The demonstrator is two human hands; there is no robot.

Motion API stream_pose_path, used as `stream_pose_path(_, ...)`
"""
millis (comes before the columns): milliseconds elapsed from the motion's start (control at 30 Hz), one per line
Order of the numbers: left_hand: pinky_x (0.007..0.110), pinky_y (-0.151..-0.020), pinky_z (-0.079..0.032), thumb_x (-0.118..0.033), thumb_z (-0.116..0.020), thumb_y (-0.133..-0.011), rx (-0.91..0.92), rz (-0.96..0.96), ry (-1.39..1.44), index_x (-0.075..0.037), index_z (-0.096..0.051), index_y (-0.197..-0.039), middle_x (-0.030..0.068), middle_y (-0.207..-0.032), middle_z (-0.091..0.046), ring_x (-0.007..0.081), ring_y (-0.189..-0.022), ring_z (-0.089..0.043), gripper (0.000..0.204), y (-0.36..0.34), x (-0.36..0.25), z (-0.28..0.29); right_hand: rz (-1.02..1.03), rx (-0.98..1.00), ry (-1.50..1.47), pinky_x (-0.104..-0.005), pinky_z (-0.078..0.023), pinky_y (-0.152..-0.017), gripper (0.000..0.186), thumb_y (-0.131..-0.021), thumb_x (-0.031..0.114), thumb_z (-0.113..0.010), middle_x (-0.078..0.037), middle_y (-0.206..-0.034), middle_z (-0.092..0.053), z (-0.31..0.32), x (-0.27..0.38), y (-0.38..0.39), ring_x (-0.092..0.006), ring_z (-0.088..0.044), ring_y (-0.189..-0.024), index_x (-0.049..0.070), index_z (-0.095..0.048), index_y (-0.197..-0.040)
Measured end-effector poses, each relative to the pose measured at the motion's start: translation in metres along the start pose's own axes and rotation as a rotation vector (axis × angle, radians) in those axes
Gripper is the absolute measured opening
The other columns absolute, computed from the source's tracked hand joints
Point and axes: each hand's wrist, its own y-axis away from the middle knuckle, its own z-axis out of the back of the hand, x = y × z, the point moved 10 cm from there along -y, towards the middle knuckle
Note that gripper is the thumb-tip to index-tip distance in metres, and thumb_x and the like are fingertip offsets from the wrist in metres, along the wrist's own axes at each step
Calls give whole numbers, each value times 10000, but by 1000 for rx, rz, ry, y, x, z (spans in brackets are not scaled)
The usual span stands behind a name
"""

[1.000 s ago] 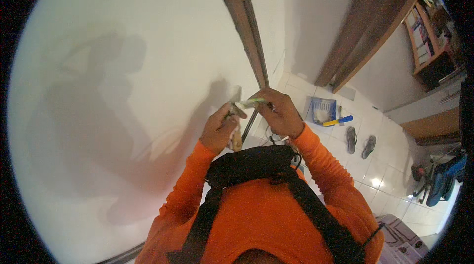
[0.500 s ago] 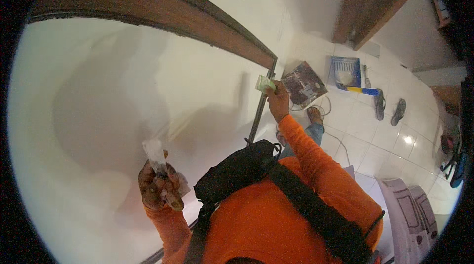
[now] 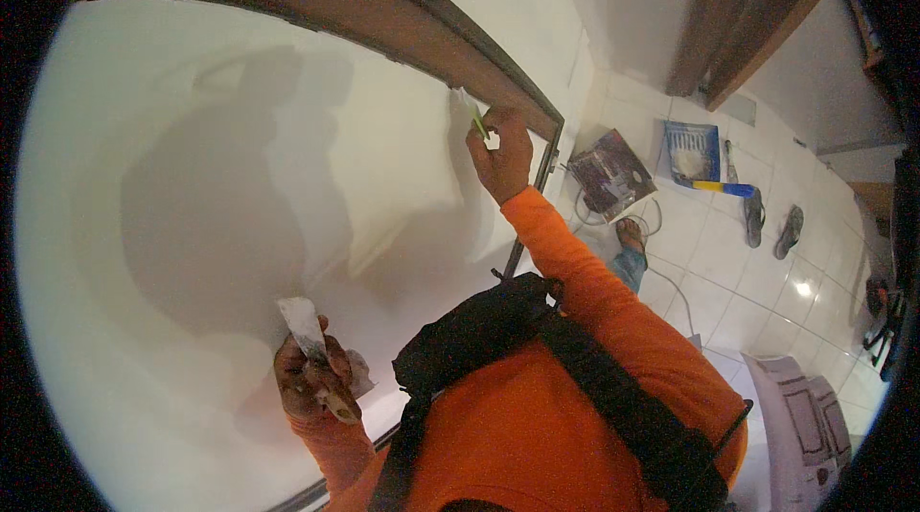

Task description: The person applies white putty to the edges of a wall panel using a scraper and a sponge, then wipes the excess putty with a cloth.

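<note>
My left hand [image 3: 311, 383], lower left, is closed around a putty knife [image 3: 305, 325] with a white-smeared blade pointing up and a pale handle end below. A whitish crumpled piece [image 3: 361, 371] shows beside that hand. Higher up, my right hand [image 3: 503, 156] pinches a thin green flat scraper [image 3: 479, 121] on edge. Its tip meets or nearly meets the white panel [image 3: 402, 119] just below the brown frame [image 3: 431, 57]; a whitish patch lies at that spot. Whether the tip presses on the panel I cannot tell.
On the tiled floor [image 3: 709, 263] at right lie a dark printed box [image 3: 611, 177], a blue dustpan [image 3: 692, 153] with a yellow-and-blue handle, and sandals [image 3: 788, 231]. A cable [image 3: 676, 294] runs past my foot. Pale printed sheets [image 3: 786, 407] stand lower right; a black bag [image 3: 479, 330] hangs at my chest.
My right hand has moved up and left from the frame's side edge onto the panel, turning the green scraper on edge. My left hand still grips the putty knife, slightly lower in view.
</note>
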Motion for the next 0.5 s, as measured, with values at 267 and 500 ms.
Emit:
stream_pose_path(267, 321, -524, -479, -157, -679, -788, -33, 32, 35, 133, -475, -1218, 159, -741, -626, 198, -485, -564, 557, 12, 7, 17, 57, -20, 64, -442, -466, -732, 287, -705, 114, -707, -183, -977, -528, -19, 11, 0, -363, -538, -868, 26, -541, -922)
stream_pose_path(500, 293, -481, -460, -126, -667, -759, -20, 7, 63, 121, -471, -1231, 152, -754, -628, 208, -526, -578, 567, 7, 9, 18, -37, 70, 151, -447, -479, -794, 332, -697, 102, -702, -197, -1054, -527, -30, 8, -7, -377, -545, -948, 31, -554, -985)
